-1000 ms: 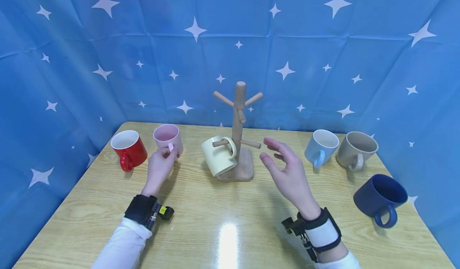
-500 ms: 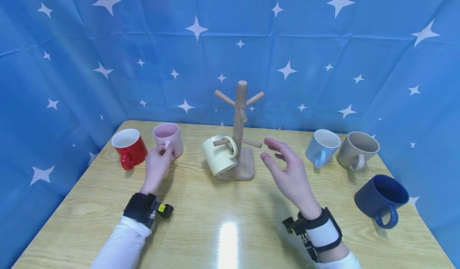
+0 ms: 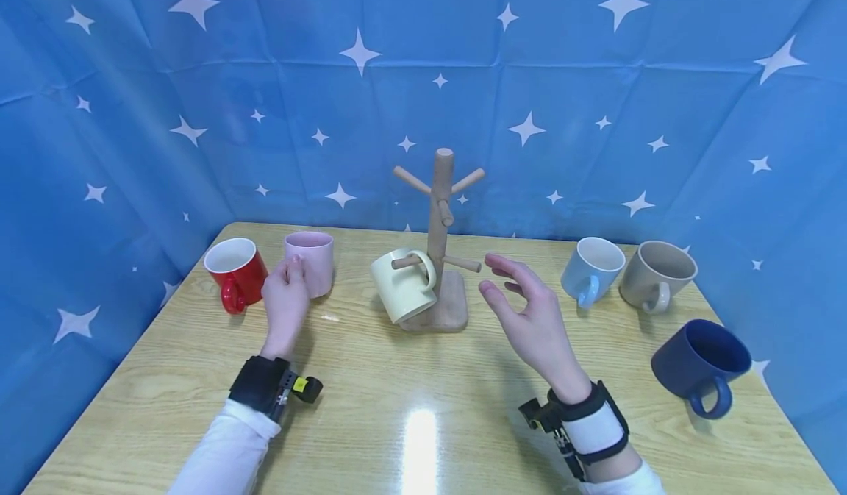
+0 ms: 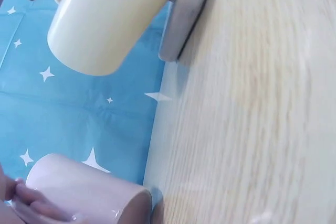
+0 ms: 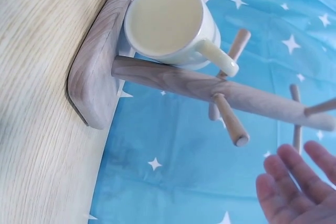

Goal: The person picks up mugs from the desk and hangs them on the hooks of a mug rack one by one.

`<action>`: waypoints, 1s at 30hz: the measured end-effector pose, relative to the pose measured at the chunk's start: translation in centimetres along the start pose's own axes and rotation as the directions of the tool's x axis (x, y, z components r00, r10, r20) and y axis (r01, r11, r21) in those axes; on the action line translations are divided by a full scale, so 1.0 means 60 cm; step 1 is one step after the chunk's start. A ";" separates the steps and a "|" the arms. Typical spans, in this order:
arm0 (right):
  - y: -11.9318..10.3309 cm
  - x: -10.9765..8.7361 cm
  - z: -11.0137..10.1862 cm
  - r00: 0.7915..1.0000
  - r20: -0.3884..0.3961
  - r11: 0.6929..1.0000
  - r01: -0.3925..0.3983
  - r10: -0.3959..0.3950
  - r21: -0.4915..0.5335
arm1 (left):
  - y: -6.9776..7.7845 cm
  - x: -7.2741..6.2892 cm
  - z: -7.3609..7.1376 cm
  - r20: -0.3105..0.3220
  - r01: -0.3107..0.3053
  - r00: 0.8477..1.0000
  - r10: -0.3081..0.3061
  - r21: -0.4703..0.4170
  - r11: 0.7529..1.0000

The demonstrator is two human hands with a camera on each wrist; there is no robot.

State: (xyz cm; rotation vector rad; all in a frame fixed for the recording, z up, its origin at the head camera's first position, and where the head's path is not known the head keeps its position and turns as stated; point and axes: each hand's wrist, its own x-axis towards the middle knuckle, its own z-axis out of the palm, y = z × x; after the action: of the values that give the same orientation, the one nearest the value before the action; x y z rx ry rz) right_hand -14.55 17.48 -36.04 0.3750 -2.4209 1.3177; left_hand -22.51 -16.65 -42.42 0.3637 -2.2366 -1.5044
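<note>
The pink mug (image 3: pixel 317 271) is seen at the far left of the counter (image 3: pixel 370 407), just beside the red mug (image 3: pixel 251 282). It is pinched on its left side by the left grip (image 3: pixel 284 300), whose fingers are curled in close. The handle is hidden there, so how much of it is held cannot be told. Part of the base is shown in the left wrist view, but whether the counter is touched by it cannot be told. With the weight borne off to one side of the fingers, the mug could be swivelled or let slip if the pinch is slack.

If the mug or the knuckles were swung to the left, the red mug could be knocked. To the right, the cream mug (image 3: pixel 400 289) is hung tilted by its handle on a lower peg (image 3: pixel 406 262) of the stand (image 3: pixel 437 237); by a bump it could be slid off, or the stand, loaded on that side, could be rocked.

The right grip (image 3: pixel 529 315) is held up with fingers spread and nothing in them, near another lower peg (image 3: pixel 463 263); by a careless sweep the stand could be jolted. The blue mug (image 3: pixel 589 274), the grey mug (image 3: pixel 655 282) and the navy mug (image 3: pixel 695 362) are placed well apart from the pinch and seem little endangered by it.
</note>
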 end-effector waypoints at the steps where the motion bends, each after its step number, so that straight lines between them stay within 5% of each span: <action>1: 0.000 0.000 0.000 1.000 0.002 1.000 -0.002 0.002 0.003 | 0.002 0.000 -0.001 -0.015 0.010 1.000 -0.010 -0.016 1.000; 11: -0.009 -0.002 -0.004 1.000 0.020 0.999 -0.016 0.015 0.043 | 0.050 -0.002 -0.031 -0.181 0.002 0.982 -0.050 -0.257 0.966; 22: -0.010 -0.003 -0.004 1.000 0.026 0.999 -0.016 0.014 0.052 | 0.091 -0.022 -0.045 -0.117 0.039 0.989 -0.091 -0.386 0.922; 30: -0.017 -0.005 -0.003 0.999 0.035 0.996 0.008 -0.011 0.085 | 0.126 -0.041 -0.049 -0.042 0.049 0.996 -0.082 -0.505 0.862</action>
State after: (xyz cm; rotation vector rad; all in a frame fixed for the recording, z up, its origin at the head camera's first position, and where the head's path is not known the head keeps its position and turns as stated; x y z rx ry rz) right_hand -13.85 17.10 -35.29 0.4356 -2.3941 1.4243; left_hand -18.82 -15.13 -34.96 0.3155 -1.7038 -2.0076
